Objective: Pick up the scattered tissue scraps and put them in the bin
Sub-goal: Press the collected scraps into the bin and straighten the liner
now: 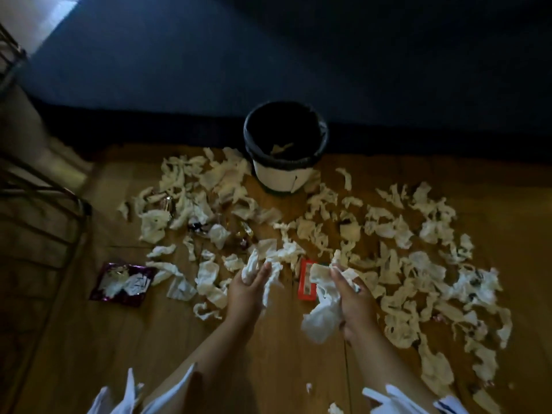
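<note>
Many white tissue scraps [388, 228] lie scattered over the wooden floor [268, 339]. A white bin [280, 174] with a black liner stands at the far middle, with a few scraps inside. My left hand [246, 289] holds a small bunch of tissue scraps [254, 265] between its fingers, low over the floor. My right hand [351, 297] is closed on a larger wad of tissue [321, 319] that hangs down from the palm. Both hands are well in front of the bin.
A red flat packet [306, 279] lies between my hands. A purple foil wrapper [122, 283] lies at the left, with small sweet wrappers [197, 227] among the scraps. A dark blue bed or sofa [268, 55] runs behind the bin. A metal-framed chair [35, 204] stands at the left.
</note>
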Demonstrator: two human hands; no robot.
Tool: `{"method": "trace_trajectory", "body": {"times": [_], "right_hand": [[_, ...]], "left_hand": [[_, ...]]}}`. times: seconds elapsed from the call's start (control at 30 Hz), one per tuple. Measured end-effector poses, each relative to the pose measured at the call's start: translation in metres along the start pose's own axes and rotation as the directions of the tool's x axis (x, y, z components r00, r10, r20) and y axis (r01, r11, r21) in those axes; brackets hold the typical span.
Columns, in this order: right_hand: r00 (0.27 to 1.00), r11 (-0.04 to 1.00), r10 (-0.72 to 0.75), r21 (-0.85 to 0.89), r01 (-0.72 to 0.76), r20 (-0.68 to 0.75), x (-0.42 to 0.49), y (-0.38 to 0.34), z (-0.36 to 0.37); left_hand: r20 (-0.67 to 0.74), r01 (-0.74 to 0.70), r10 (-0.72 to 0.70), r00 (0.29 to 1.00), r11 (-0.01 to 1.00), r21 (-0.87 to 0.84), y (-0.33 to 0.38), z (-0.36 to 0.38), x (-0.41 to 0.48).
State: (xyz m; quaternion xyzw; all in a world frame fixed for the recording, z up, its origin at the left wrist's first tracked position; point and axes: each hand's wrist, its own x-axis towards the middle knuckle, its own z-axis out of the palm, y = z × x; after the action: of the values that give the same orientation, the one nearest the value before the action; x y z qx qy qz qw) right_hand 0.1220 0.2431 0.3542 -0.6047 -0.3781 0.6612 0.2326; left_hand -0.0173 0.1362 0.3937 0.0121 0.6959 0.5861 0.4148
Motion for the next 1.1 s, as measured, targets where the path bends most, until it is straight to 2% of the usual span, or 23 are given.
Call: {"method": "trace_trajectory", "body": {"times": [0.17,0.27,0.4,0.53,0.63,0.73,0.9,1.1], "right_hand": [[0.997,0.999,-0.039,0.041,0.036,0.064,0.048,-0.068,0.042],[0.999,0.999,-0.017,0.029,0.016,0.035,0.095,-0.091,0.080],[1.000,1.000,0.007,0.018,-0.007,0.008,0.168,-0.121,0.133],[0.998,0.995,0.037,0.090,-0.042,0.060,0.240,-0.165,0.185],[0.997,0.996,0.024,0.084,-0.030,0.073,0.286,-0.183,0.215],[0.999,0.995,0.035,0.088,-0.037,0.015,0.332,-0.190,0.239],[0.998,0.997,0.052,0.055,-0.053,0.029,0.385,-0.189,0.261],[0.995,0.991,0.080,0.102,-0.085,0.051,0.406,-0.177,0.266]], "left_hand": [[-0.009,0.023,-0.023,1.000,0.999,-0.030,0.045,0.019,0.057],[-0.012,0.078,-0.079,0.997,0.995,-0.063,0.065,0.030,0.122],[-0.122,0.084,-0.088,0.989,0.996,-0.039,0.099,0.043,0.210],[-0.150,0.087,-0.088,0.985,0.996,-0.009,0.142,0.066,0.294],[-0.126,0.069,-0.067,0.990,0.998,0.012,0.161,0.087,0.347],[-0.097,0.098,-0.100,0.990,0.995,-0.021,0.170,0.106,0.395],[-0.121,0.128,-0.128,0.984,0.992,-0.002,0.168,0.120,0.450],[0.039,0.189,-0.189,0.981,0.982,0.014,0.170,0.124,0.471]]}}
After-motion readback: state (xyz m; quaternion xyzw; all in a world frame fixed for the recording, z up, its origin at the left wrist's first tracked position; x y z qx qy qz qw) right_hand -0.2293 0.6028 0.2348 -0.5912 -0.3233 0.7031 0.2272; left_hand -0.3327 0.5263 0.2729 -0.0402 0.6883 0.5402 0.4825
